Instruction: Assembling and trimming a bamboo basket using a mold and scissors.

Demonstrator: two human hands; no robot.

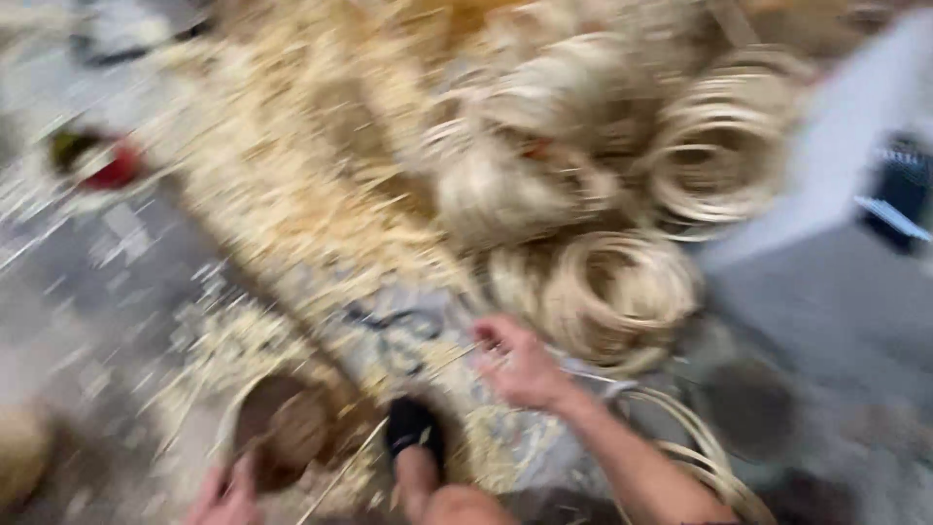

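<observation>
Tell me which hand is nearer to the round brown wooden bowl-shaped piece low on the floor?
Left. The left hand touches the lower edge of the round brown wooden piece. The right hand is apart from it, beside the pale coiled cane rings.

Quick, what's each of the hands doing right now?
Left hand: at the brown bowl-like piece; grip cannot be told.
Right hand: pinching a thin pale strip.

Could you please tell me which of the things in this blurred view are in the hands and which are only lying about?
In hand:
- right hand, pinching a thin strip
- left hand, at the brown bowl-shaped piece

Lying about:
- coils of cane
- heap of pale shavings
- red object, too blurred to identify
- grey floor
</observation>
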